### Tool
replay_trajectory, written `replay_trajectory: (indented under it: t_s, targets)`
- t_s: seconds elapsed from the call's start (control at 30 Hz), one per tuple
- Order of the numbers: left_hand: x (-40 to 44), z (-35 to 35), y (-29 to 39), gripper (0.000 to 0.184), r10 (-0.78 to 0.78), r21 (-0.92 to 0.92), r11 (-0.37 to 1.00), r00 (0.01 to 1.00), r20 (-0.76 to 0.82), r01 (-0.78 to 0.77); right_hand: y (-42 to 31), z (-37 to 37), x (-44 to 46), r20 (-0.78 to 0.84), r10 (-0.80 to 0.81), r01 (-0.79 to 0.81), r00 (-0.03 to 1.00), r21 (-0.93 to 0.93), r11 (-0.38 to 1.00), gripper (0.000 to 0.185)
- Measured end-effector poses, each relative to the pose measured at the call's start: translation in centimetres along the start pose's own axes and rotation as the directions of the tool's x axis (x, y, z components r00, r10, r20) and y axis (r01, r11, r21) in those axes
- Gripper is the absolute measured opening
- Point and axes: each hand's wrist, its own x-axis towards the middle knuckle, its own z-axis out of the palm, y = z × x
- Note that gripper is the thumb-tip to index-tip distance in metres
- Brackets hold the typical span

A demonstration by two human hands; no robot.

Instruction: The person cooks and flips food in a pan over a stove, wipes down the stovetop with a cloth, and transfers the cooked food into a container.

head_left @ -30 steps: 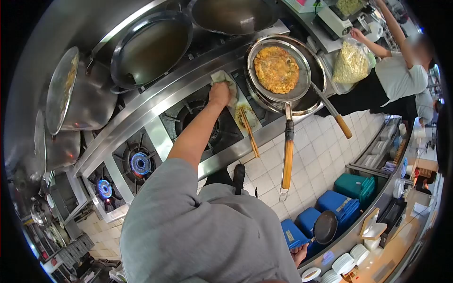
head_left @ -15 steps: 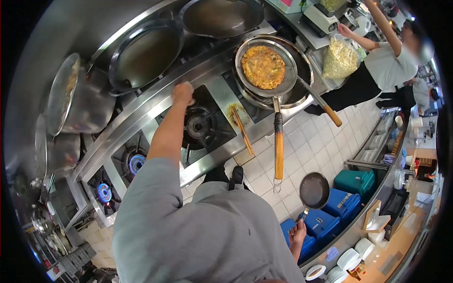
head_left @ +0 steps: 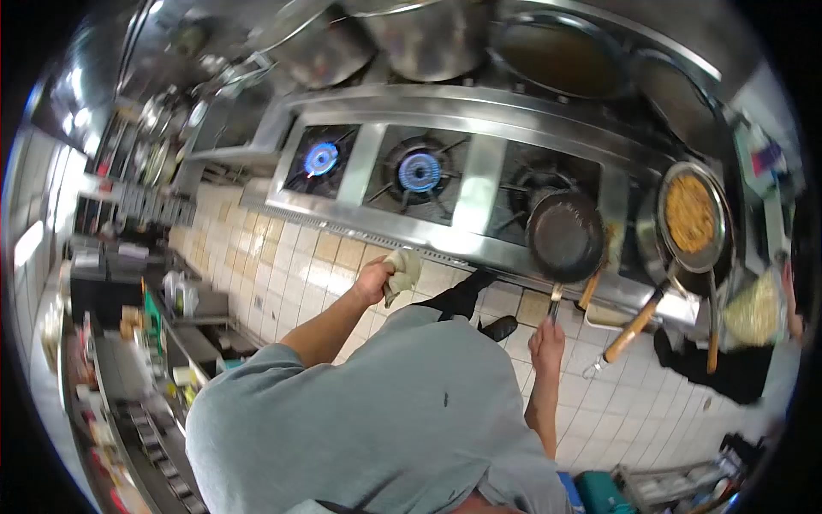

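My right hand [head_left: 547, 344] is closed around the handle of a small dark frying pan [head_left: 565, 236]. The pan is over the front edge of the right-hand burner [head_left: 533, 182]; whether it touches the grate I cannot tell. In front of the stove, above the floor, my left hand [head_left: 374, 281] grips a folded pale cloth [head_left: 402, 272]. Right of the pan, a browned omelette-like round [head_left: 689, 212] lies in a wooden-handled strainer set over a wide pan. Chopsticks [head_left: 591, 289] lie partly behind the frying pan.
Two burners, one in the middle [head_left: 419, 173] and one at the left [head_left: 322, 159], burn with blue flames. Large pots [head_left: 428, 43] and a wok [head_left: 561, 56] stand behind. The strainer's handle [head_left: 629, 332] juts over the stove edge. A person's dark-clothed leg [head_left: 719, 364] is at right.
My view has swung left along the stove. My left hand has drawn back from the stove's rear ledge with the cloth. My right hand has brought the frying pan from over the floor to the burner.
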Motion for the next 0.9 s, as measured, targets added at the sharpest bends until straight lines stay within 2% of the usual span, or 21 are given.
replay_trajectory:
  t_s: [0.03,0.07,0.1,0.17,0.23,0.27,0.33,0.37,0.43,0.5,0.53,0.57,0.6,0.63,0.7,0.77,0.83,0.87,0.9]
  targets:
    - [-1.3,-1.7,-0.4,0.038,0.109,-0.012,0.993,0.977,-0.183,-0.113,0.0,2.0,2.9,0.028,-0.015,0.015,1.000,0.000,1.000,0.026]
    - [-2.4,-3.3,-1.0,0.040,0.200,-0.006,0.976,0.914,-0.354,-0.216,-0.2,3.7,5.6,0.046,-0.035,0.035,0.998,-0.003,0.999,0.026]
    - [-2.8,-5.3,-0.7,0.043,0.206,0.017,0.975,0.874,-0.440,-0.221,-0.3,5.4,7.9,0.024,-0.040,0.041,0.999,-0.051,0.998,0.027]
    - [-1.3,-11.5,-0.9,0.042,0.354,0.207,0.934,0.817,-0.455,-0.290,-0.4,7.7,11.3,0.021,-0.045,0.048,0.999,-0.121,0.992,0.028]
    - [-2.0,-11.8,2.1,0.039,0.448,0.378,0.884,0.727,-0.520,-0.275,-0.3,8.7,13.6,0.018,-0.097,0.099,0.995,-0.234,0.967,0.028]
    - [-0.8,-13.3,2.8,0.039,0.439,0.364,0.890,0.728,-0.527,-0.274,-0.4,9.5,13.7,0.020,-0.096,0.098,0.995,-0.249,0.963,0.028]
    - [1.7,-16.1,3.9,0.041,0.795,0.764,0.549,0.495,-0.351,-0.341,-1.6,11.4,13.1,-0.085,-0.136,0.098,0.987,-0.347,0.933,0.032]
    - [2.9,-17.3,4.9,0.041,0.788,0.753,0.562,0.498,-0.361,-0.343,-1.5,12.3,12.9,-0.085,-0.140,0.100,0.987,-0.363,0.926,0.032]
    - [4.7,-18.2,6.9,0.044,0.837,0.930,0.247,0.543,-0.064,-0.271,-0.5,12.9,11.3,-0.342,-0.334,0.149,0.878,-0.468,0.871,0.035]
    - [8.1,-19.9,6.3,0.051,0.787,0.994,-0.101,0.609,0.098,-0.030,2.6,8.1,11.8,-0.397,-0.475,0.303,0.786,-0.423,0.854,0.037]
    - [8.7,-20.1,6.9,0.051,0.784,0.995,-0.092,0.613,0.092,-0.033,3.9,9.5,9.5,-0.478,-0.553,0.341,0.682,-0.461,0.819,0.038]
    - [8.7,-19.6,7.8,0.053,0.750,0.987,-0.159,0.650,0.121,-0.001,5.2,10.3,7.0,-0.547,-0.623,0.372,0.560,-0.506,0.778,0.039]
    - [8.6,-19.2,8.5,0.055,0.711,0.974,-0.224,0.688,0.147,0.023,6.6,9.4,5.0,-0.560,-0.577,0.267,0.594,-0.539,0.799,0.043]
    - [8.6,-19.3,9.5,0.055,0.707,0.977,-0.213,0.692,0.143,0.015,8.6,8.1,3.5,-0.576,-0.528,0.162,0.625,-0.565,0.809,0.046]
    - [8.1,-20.3,11.5,0.059,0.582,0.966,-0.257,0.791,0.189,-0.042,13.6,6.4,0.4,-0.583,-0.471,-0.045,0.662,-0.658,0.752,0.050]
    - [7.0,-21.5,13.0,0.057,0.550,0.963,-0.259,0.809,0.206,-0.070,20.3,2.0,-1.8,-0.486,-0.516,-0.149,0.705,-0.813,0.562,0.046]
    - [4.8,-22.8,13.7,0.053,0.761,0.946,-0.178,0.572,0.307,-0.270,24.2,0.2,-5.2,-0.442,-0.379,-0.322,0.813,-0.884,0.340,0.044]
    - [5.6,-25.6,12.4,0.051,0.830,0.938,-0.047,0.509,0.229,-0.345,25.2,0.2,-7.0,-0.440,-0.259,-0.385,0.860,-0.892,0.238,0.043]
    - [7.3,-29.4,10.4,0.051,0.882,0.903,0.073,0.449,0.140,-0.424,26.0,0.3,-8.4,-0.443,-0.169,-0.411,0.880,-0.891,0.195,0.042]
